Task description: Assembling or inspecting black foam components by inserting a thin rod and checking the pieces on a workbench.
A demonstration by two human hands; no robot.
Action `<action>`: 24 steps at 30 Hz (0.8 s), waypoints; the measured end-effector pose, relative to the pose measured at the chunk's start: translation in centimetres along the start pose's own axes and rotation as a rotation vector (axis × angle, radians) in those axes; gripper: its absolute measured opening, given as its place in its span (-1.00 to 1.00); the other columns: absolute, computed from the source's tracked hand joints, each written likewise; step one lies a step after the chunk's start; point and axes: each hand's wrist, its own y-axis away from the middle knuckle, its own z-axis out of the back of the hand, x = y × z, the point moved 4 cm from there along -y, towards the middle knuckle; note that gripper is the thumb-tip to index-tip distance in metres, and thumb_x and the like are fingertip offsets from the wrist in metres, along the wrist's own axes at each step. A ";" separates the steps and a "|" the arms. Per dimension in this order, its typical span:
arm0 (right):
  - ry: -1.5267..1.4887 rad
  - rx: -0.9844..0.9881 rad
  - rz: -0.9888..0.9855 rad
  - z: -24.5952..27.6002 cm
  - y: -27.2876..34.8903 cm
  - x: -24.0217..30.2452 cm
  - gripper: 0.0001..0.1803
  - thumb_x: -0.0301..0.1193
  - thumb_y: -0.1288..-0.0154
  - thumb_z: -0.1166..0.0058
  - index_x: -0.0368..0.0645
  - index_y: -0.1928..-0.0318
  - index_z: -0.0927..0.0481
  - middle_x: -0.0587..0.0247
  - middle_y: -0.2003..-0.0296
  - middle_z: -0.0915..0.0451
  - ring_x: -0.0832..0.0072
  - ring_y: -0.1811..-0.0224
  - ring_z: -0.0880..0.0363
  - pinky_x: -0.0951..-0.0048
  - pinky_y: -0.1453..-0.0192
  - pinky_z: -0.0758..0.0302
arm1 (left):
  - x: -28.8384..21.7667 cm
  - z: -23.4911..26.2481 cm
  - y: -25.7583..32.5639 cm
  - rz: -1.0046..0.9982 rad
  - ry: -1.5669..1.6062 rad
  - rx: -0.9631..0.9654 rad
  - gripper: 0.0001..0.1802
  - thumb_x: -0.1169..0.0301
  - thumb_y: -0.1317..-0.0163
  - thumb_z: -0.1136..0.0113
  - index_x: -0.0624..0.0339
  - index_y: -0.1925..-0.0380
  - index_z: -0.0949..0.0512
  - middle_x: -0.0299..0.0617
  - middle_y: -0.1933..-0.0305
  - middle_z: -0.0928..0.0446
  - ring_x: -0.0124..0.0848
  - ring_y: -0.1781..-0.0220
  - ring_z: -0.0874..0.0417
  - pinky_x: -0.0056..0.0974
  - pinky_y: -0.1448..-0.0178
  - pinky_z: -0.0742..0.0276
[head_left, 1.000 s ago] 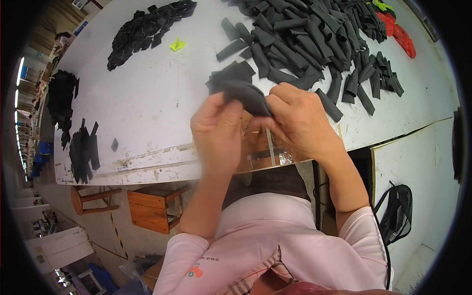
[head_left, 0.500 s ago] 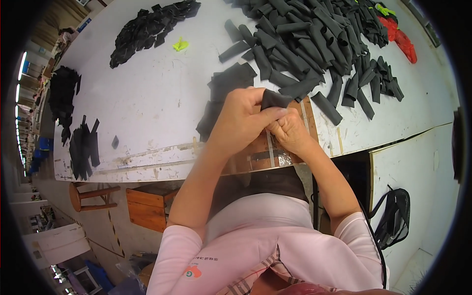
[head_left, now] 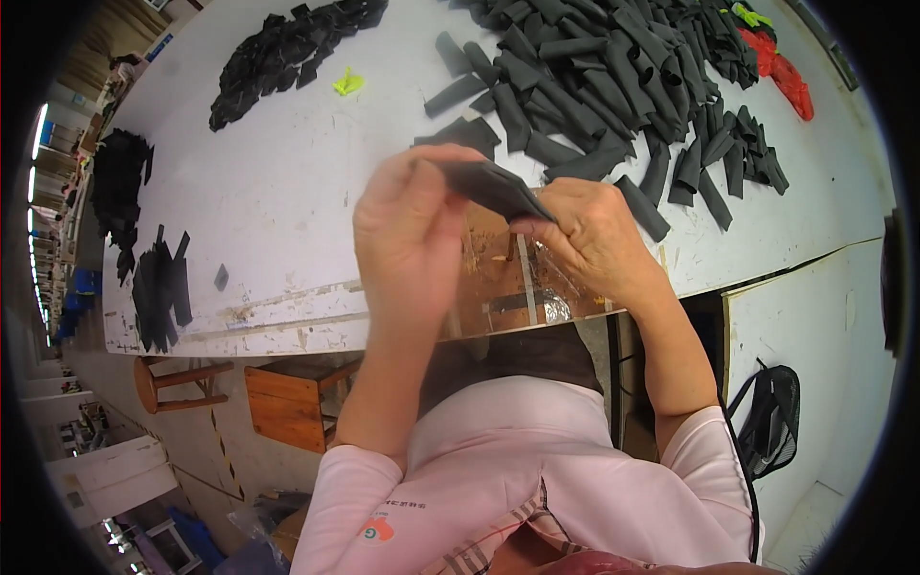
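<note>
A dark grey fabric tube (head_left: 491, 189) is stretched between my two hands above the table's near edge. My left hand (head_left: 412, 206) grips its left end, slightly smeared by motion. The right end is pinched between the thumb and fingers of my right hand (head_left: 586, 228). Below them lies a brown board (head_left: 498, 264) with clear tape across it. Partly hidden behind my left hand, flat dark grey fabric pieces (head_left: 465, 137) rest on the table. Beyond my right hand spreads a large heap of similar rolled tubes (head_left: 585, 81).
On the white table (head_left: 278, 192) are a black fabric pile (head_left: 287, 57), a yellow-green scrap (head_left: 349, 81) and dark strips (head_left: 163, 287) at left. A red plastic bag (head_left: 788, 84) lies far right. Below stand a wooden stool (head_left: 172, 379) and a wooden box (head_left: 287, 407).
My hands have moved apart, the left one leftward and the right one rightward. The fabric tube, bunched between them before, now extends from hand to hand.
</note>
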 end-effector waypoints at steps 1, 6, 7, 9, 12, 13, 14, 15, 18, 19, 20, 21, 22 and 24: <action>0.055 0.038 -0.032 -0.7 -0.1 -0.2 -0.78 -0.26 -0.08 -0.02 -0.15 0.50 -0.56 0.15 0.63 -0.49 0.21 0.54 -0.46 0.28 0.46 -0.35 | 0.2 0.7 -0.1 0.017 0.002 -0.028 -0.83 0.48 -0.19 0.01 0.39 0.30 -0.46 -0.14 0.34 -0.51 -0.53 0.30 -0.46 -0.49 0.18 -0.35; -0.129 0.036 -0.088 -2.9 1.1 -2.5 -0.78 -0.26 -0.09 -0.03 -0.16 0.50 -0.55 0.14 0.68 -0.48 0.19 0.57 -0.45 0.28 0.47 -0.35 | 0.9 1.4 -0.5 -0.023 -0.283 0.044 -0.83 0.48 -0.15 -0.04 0.39 0.32 -0.49 -0.18 0.34 -0.52 -0.58 0.34 -0.44 -0.52 0.19 -0.33; -0.125 0.068 -0.076 -2.4 0.7 -2.2 -0.78 -0.27 -0.09 -0.03 -0.16 0.50 -0.54 0.14 0.69 -0.47 0.17 0.58 -0.44 0.28 0.48 -0.35 | 1.3 2.3 -0.9 0.025 -0.359 0.012 -0.86 0.52 -0.13 -0.02 0.37 0.34 -0.50 -0.21 0.33 -0.53 -0.55 0.29 -0.48 -0.48 0.14 -0.35; -0.171 0.135 -0.050 -0.3 -0.6 -1.4 -0.75 -0.26 -0.12 0.01 -0.19 0.52 -0.52 0.18 0.74 -0.44 0.22 0.65 -0.43 0.34 0.52 -0.34 | 2.2 4.6 -1.8 0.040 -0.508 -0.100 -0.85 0.51 -0.12 -0.02 0.36 0.33 -0.49 -0.18 0.32 -0.54 -0.48 0.27 -0.50 -0.44 0.11 -0.36; -0.987 -0.164 -0.209 3.6 -4.0 -4.3 -0.50 -0.06 -0.27 0.26 -0.23 0.51 -0.51 0.37 0.75 -0.39 0.65 0.74 -0.24 0.62 0.58 -0.21 | 3.9 8.7 -2.5 -0.008 -0.897 -0.168 -0.78 0.45 -0.07 -0.07 0.35 0.29 -0.47 -0.10 0.30 -0.54 -0.30 0.24 -0.53 -0.34 0.09 -0.39; -0.809 -0.310 -0.289 4.1 -4.0 -5.7 -0.44 0.01 -0.27 0.31 -0.23 0.49 -0.51 0.41 0.75 -0.34 0.69 0.73 -0.21 0.64 0.60 -0.16 | 4.7 9.4 -3.0 -0.078 -1.137 -0.123 -0.72 0.40 -0.04 -0.11 0.35 0.27 -0.47 -0.04 0.29 -0.53 -0.19 0.24 -0.54 -0.27 0.09 -0.40; -0.636 -0.443 -0.363 3.9 -3.7 -6.9 -0.39 0.07 -0.26 0.36 -0.23 0.47 -0.51 0.44 0.75 -0.29 0.73 0.71 -0.18 0.66 0.61 -0.10 | 5.2 9.9 -3.2 -0.081 -1.144 -0.121 -0.72 0.40 -0.04 -0.11 0.35 0.27 -0.47 -0.04 0.29 -0.53 -0.19 0.24 -0.54 -0.27 0.09 -0.40; -0.674 -0.402 -0.414 3.1 -2.7 -7.7 -0.40 0.07 -0.26 0.36 -0.23 0.44 -0.51 0.45 0.76 -0.29 0.73 0.71 -0.18 0.66 0.61 -0.07 | 5.9 10.3 -3.4 -0.065 -1.358 -0.146 -0.67 0.35 0.01 -0.14 0.34 0.25 -0.46 0.00 0.29 -0.52 -0.13 0.24 -0.53 -0.22 0.10 -0.41; -0.749 -0.261 -0.543 -0.6 2.2 -7.8 -0.40 0.08 -0.24 0.32 -0.23 0.44 -0.50 0.44 0.76 -0.34 0.73 0.74 -0.21 0.68 0.64 -0.04 | 7.3 12.3 -3.5 0.055 -1.627 -0.212 -0.61 0.27 0.06 -0.18 0.32 0.26 -0.46 0.03 0.28 -0.51 -0.05 0.22 -0.51 -0.12 0.13 -0.41; -0.766 -0.208 -0.600 -1.8 3.6 -7.4 -0.42 0.07 -0.24 0.29 -0.23 0.46 -0.50 0.44 0.76 -0.34 0.73 0.73 -0.23 0.70 0.64 -0.08 | 7.9 13.2 -3.7 0.174 -1.632 -0.158 -0.67 0.35 0.09 -0.20 0.34 0.32 -0.49 -0.02 0.38 -0.52 -0.18 0.34 -0.52 -0.22 0.23 -0.41; -0.819 -0.161 -0.672 -2.9 4.9 -6.7 -0.45 0.03 -0.25 0.27 -0.23 0.48 -0.49 0.44 0.75 -0.35 0.74 0.71 -0.26 0.72 0.61 -0.14 | 8.5 13.9 -3.7 0.295 -1.631 -0.098 -0.72 0.43 0.12 -0.23 0.36 0.37 -0.51 -0.06 0.48 -0.54 -0.31 0.47 -0.54 -0.32 0.33 -0.42; -0.873 -0.118 -0.680 -4.0 6.0 -6.1 -0.48 -0.01 -0.27 0.29 -0.22 0.48 -0.49 0.44 0.73 -0.36 0.74 0.69 -0.28 0.74 0.60 -0.17 | 8.7 14.4 -3.7 0.304 -1.632 -0.097 -0.72 0.43 0.12 -0.23 0.36 0.37 -0.51 -0.06 0.48 -0.54 -0.31 0.47 -0.54 -0.32 0.33 -0.42; -0.895 -0.037 -0.711 -4.7 6.6 -5.6 -0.52 -0.07 -0.29 0.28 -0.21 0.48 -0.49 0.46 0.72 -0.37 0.75 0.67 -0.28 0.74 0.59 -0.18 | 8.6 14.7 -3.8 0.304 -1.516 -0.133 -0.77 0.45 0.11 -0.22 0.36 0.43 -0.52 -0.14 0.54 -0.52 -0.40 0.50 -0.51 -0.37 0.37 -0.40; -0.863 0.062 -0.708 -5.8 7.3 -3.9 -0.64 -0.21 -0.28 0.18 -0.23 0.45 -0.49 0.41 0.72 -0.37 0.72 0.66 -0.29 0.68 0.58 -0.23 | 8.3 15.2 -3.4 0.309 -1.402 -0.172 -0.82 0.47 0.10 -0.22 0.36 0.49 -0.52 -0.22 0.59 -0.51 -0.48 0.54 -0.49 -0.41 0.42 -0.37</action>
